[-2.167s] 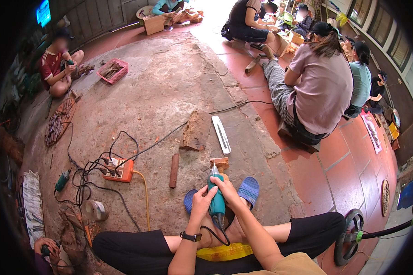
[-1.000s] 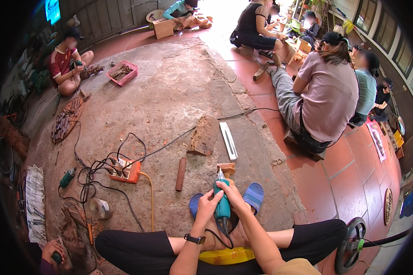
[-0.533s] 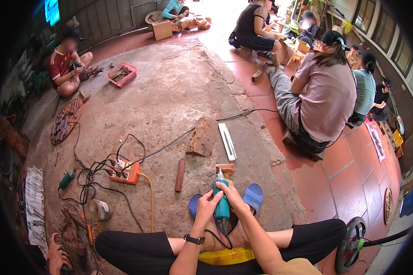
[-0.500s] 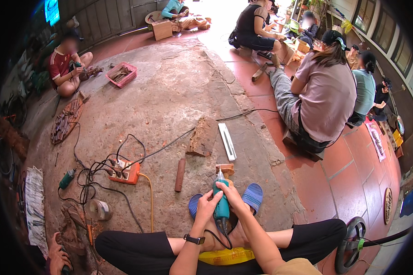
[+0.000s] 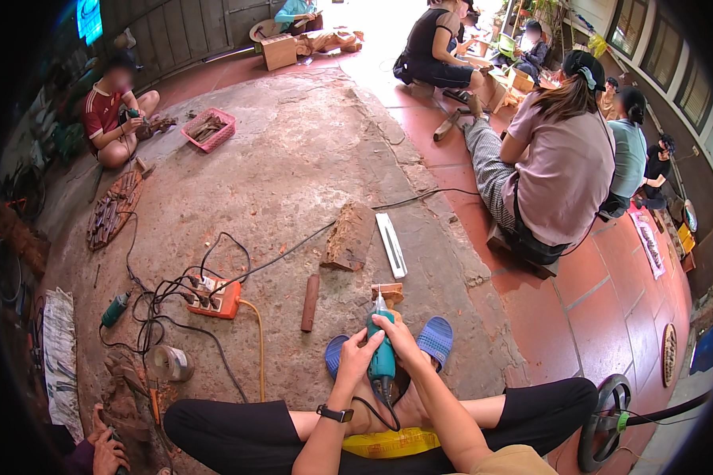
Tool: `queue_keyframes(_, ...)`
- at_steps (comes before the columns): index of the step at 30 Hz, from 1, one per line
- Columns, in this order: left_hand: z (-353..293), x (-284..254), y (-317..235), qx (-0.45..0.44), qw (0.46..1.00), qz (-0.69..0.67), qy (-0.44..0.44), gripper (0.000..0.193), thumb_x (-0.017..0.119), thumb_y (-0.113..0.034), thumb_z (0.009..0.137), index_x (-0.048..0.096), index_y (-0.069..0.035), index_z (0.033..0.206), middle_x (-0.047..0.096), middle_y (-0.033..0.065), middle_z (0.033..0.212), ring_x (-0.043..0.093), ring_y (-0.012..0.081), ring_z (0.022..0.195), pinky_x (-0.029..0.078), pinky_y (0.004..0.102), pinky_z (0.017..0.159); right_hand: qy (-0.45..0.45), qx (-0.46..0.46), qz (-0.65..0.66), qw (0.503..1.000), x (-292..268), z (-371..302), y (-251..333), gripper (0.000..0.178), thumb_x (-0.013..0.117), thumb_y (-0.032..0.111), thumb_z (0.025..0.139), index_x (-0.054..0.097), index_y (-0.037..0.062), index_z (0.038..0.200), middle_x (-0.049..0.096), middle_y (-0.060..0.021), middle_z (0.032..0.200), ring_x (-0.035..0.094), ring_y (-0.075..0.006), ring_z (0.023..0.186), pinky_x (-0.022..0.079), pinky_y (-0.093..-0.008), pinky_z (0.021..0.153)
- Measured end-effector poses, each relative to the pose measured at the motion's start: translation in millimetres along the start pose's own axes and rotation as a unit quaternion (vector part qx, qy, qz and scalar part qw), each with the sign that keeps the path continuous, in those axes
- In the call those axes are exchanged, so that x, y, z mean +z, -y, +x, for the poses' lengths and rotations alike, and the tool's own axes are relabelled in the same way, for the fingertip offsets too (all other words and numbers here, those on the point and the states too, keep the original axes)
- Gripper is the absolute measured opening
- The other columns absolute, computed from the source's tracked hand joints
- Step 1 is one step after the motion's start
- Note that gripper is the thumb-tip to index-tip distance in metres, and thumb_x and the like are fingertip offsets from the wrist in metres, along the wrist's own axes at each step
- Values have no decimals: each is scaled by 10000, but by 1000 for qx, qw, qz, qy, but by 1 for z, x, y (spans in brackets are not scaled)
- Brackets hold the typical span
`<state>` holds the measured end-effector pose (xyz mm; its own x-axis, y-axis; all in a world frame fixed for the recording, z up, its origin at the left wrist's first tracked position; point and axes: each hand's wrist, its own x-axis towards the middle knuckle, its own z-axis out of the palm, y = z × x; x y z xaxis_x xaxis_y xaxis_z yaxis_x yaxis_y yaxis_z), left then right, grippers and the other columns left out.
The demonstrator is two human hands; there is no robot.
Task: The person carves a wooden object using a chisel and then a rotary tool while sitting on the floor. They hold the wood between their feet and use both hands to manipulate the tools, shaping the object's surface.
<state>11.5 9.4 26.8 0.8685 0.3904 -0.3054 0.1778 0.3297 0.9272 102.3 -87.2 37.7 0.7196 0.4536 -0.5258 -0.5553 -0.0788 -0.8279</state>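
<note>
A teal rotary grinder point(image 5: 383, 362) points away from me, its thin bit touching or just above a small reddish-brown wood piece point(image 5: 390, 294). My left hand point(image 5: 356, 353) closes around the grinder's left side. From the right, my right hand point(image 5: 399, 336) wraps the same tool near its pale nose. The wood piece sits beyond my feet, between the blue slippers point(image 5: 435, 342). What steadies it from below is hidden behind the tool and my hands. A black cord bends down from the grinder's rear end.
An orange power strip point(image 5: 225, 299) with tangled cords lies to the left, near another teal grinder point(image 5: 116, 309). A wood block point(image 5: 348, 237), a brown stick point(image 5: 310, 303) and a white tray point(image 5: 391, 245) lie ahead. At lower left are a co-worker's hands point(image 5: 109, 451); several people sit around.
My hands and the grinder have barely moved. At lower left, the co-worker's hands have shifted and more of them shows. A person at the far back has raised their upper body slightly.
</note>
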Motion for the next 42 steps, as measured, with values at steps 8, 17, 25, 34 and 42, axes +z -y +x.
queue_keyframes(8, -1, 2, -2, -11, 1000, -5, -1, 489, 702, -344, 895, 650, 52, 1178, 708, 75, 919, 636, 87, 802, 516, 243, 716, -12, 9, -27, 1000, -1, 2, 2, 435, 678, 430, 848, 676, 14, 976, 666, -68, 881, 625, -137, 708, 501, -282, 596)
queue_keyframes(17, 0, 0, 0, 6, 1000, 0, -6, 489, 703, -341, 896, 648, 55, 1178, 708, 68, 911, 633, 82, 798, 514, 237, 709, 7, 9, -4, 1000, 1, 2, 1, 414, 660, 426, 863, 668, 25, 966, 656, -57, 855, 617, -131, 695, 504, -278, 595)
queue_keyframes(25, 1, -1, -1, -17, 1000, -16, 10, 436, 676, -291, 927, 634, 50, 1196, 682, 38, 946, 615, 61, 799, 505, 211, 705, -8, 6, -35, 999, -1, 6, -2, 429, 662, 429, 856, 680, 15, 968, 659, -68, 865, 616, -136, 713, 497, -274, 620)
queue_keyframes(34, -1, -1, -2, -7, 1000, -6, 6, 470, 692, -317, 911, 636, 53, 1195, 695, 54, 938, 624, 68, 799, 511, 222, 703, 0, 4, 4, 1000, 2, 1, 1, 436, 670, 415, 862, 663, 3, 1006, 653, -61, 844, 617, -134, 714, 503, -278, 628)
queue_keyframes(42, -6, 2, -8, 0, 1000, -20, 7, 432, 682, -317, 919, 660, 42, 1157, 703, 42, 897, 624, 60, 775, 510, 220, 679, -8, 5, -20, 1000, -1, 6, -6, 441, 671, 428, 851, 671, 11, 993, 656, -63, 845, 613, -134, 705, 500, -277, 627)
